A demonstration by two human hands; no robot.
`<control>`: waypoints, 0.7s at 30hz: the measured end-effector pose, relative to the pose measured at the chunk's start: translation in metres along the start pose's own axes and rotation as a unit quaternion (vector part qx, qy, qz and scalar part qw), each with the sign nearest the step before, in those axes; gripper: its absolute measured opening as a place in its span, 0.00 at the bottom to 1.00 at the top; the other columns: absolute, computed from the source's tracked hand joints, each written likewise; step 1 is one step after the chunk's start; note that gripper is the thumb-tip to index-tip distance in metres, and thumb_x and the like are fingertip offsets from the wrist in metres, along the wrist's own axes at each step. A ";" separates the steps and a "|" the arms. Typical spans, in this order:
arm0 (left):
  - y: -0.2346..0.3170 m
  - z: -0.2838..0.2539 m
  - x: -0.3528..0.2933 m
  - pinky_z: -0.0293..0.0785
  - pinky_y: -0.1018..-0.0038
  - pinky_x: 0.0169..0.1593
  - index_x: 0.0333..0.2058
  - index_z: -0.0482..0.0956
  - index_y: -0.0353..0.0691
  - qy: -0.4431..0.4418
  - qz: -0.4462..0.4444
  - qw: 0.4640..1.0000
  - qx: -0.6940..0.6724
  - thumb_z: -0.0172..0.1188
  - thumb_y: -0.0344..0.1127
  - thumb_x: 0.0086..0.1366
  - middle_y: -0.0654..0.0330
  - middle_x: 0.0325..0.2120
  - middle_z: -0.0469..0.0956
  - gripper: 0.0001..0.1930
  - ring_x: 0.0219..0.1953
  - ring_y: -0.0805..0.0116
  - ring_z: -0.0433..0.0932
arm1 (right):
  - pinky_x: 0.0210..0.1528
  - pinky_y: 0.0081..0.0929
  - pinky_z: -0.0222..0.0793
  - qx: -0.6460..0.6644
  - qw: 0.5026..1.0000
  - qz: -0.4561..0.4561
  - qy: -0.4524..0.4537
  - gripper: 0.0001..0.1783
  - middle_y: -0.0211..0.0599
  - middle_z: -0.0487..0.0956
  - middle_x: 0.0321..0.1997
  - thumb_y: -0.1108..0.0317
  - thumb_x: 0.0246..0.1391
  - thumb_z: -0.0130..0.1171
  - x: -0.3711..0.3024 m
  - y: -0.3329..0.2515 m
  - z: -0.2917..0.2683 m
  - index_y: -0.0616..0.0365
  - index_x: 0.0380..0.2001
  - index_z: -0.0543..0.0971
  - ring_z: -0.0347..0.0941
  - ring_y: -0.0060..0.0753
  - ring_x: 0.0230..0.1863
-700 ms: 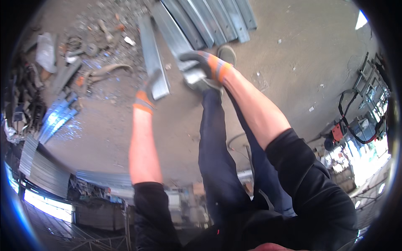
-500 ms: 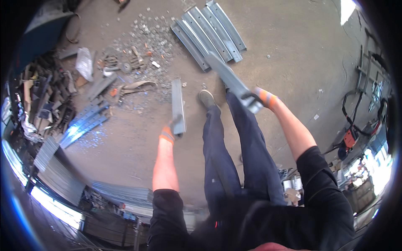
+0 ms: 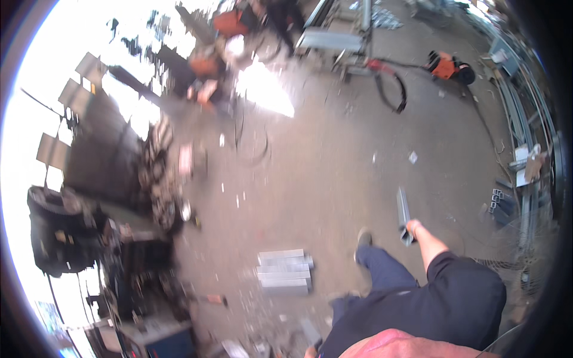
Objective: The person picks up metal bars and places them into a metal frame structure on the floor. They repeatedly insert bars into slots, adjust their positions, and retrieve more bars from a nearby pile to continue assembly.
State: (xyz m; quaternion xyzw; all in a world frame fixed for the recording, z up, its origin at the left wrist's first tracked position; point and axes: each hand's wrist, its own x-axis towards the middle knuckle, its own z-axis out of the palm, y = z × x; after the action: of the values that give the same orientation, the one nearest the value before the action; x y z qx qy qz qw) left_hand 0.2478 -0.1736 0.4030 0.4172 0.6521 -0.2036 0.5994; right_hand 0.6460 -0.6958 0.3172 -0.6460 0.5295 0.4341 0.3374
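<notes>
In the head view, a long grey metal channel (image 3: 403, 206) is gripped by the right hand (image 3: 412, 227). At the bottom edge, a blurry grey metal strip (image 3: 309, 329) is gripped by the left hand (image 3: 313, 350). Silver metal bars (image 3: 285, 274) are laid side by side on the brown floor (image 3: 322, 173).

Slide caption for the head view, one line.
Right hand holding a metal profile, with more metal pieces lying side by side on the floor.

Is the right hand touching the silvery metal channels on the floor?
Apart: the head view shows brown floor and a grey shoe between right hand and silvery channels.
</notes>
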 end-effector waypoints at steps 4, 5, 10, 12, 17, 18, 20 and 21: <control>0.119 0.087 -0.039 0.78 0.61 0.50 0.54 0.82 0.39 0.033 0.061 0.997 0.026 0.73 0.47 0.62 0.61 0.47 0.83 0.26 0.47 0.63 0.82 | 0.45 0.63 0.77 0.169 0.966 0.030 -0.196 0.15 0.36 0.84 0.38 0.52 0.55 0.65 0.054 -0.034 -0.088 0.50 0.38 0.84 0.81 0.47 0.39; 0.146 0.104 -0.052 0.78 0.61 0.51 0.55 0.82 0.38 0.035 0.078 0.996 0.022 0.73 0.46 0.62 0.61 0.48 0.83 0.27 0.48 0.63 0.82 | 0.46 0.65 0.76 0.213 0.953 0.008 -0.215 0.16 0.37 0.83 0.38 0.51 0.54 0.65 0.047 -0.026 -0.104 0.49 0.39 0.83 0.80 0.49 0.40; 0.310 0.227 -0.124 0.73 0.71 0.59 0.59 0.79 0.35 -0.169 0.296 0.935 -0.102 0.67 0.43 0.69 0.61 0.51 0.82 0.25 0.52 0.68 0.79 | 0.46 0.72 0.74 0.336 0.913 0.004 -0.230 0.16 0.39 0.81 0.36 0.50 0.51 0.68 0.014 -0.026 -0.181 0.47 0.37 0.82 0.77 0.56 0.40; 0.372 0.319 -0.166 0.77 0.63 0.52 0.54 0.78 0.34 -0.235 0.348 0.901 -0.108 0.62 0.54 0.72 0.62 0.39 0.80 0.26 0.45 0.64 0.79 | 0.46 0.72 0.73 0.361 0.899 0.013 -0.248 0.12 0.33 0.83 0.33 0.49 0.58 0.60 0.022 -0.028 -0.208 0.42 0.35 0.83 0.78 0.52 0.39; 0.492 0.556 -0.307 0.71 0.49 0.59 0.68 0.64 0.39 -0.560 0.411 0.716 -0.064 0.58 0.87 0.49 0.64 0.42 0.75 0.62 0.39 0.62 0.77 | 0.43 0.57 0.75 0.439 0.829 -0.053 -0.342 0.13 0.38 0.83 0.32 0.52 0.61 0.55 0.050 -0.038 -0.283 0.45 0.32 0.83 0.80 0.49 0.36; 0.524 0.600 -0.335 0.74 0.49 0.58 0.68 0.62 0.34 -0.600 0.448 0.660 -0.062 0.59 0.85 0.50 0.58 0.51 0.76 0.63 0.47 0.59 0.80 | 0.41 0.53 0.78 0.447 0.831 -0.041 -0.327 0.14 0.43 0.85 0.35 0.53 0.60 0.58 0.048 -0.043 -0.301 0.49 0.31 0.85 0.82 0.51 0.38; 0.572 0.678 -0.379 0.84 0.61 0.48 0.62 0.68 0.26 -0.535 0.462 0.707 0.042 0.71 0.71 0.53 0.48 0.48 0.80 0.54 0.46 0.55 0.83 | 0.41 0.53 0.78 0.433 0.836 -0.066 -0.331 0.14 0.43 0.85 0.35 0.53 0.59 0.58 0.037 -0.062 -0.342 0.49 0.32 0.85 0.82 0.51 0.38; 0.588 0.721 -0.394 0.84 0.61 0.45 0.60 0.71 0.28 -0.581 0.467 0.667 0.005 0.75 0.49 0.57 0.50 0.44 0.81 0.40 0.42 0.57 0.84 | 0.42 0.52 0.78 0.419 0.852 -0.068 -0.306 0.14 0.43 0.85 0.35 0.53 0.59 0.58 0.030 -0.075 -0.364 0.49 0.32 0.85 0.82 0.51 0.38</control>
State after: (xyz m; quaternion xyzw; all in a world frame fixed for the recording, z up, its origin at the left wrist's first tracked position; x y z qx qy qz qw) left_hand 1.1259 -0.5091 0.7725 0.4676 -0.1088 -0.1020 0.8713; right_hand 0.7951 -1.0178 0.4322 -0.3122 0.4857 0.3227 0.7500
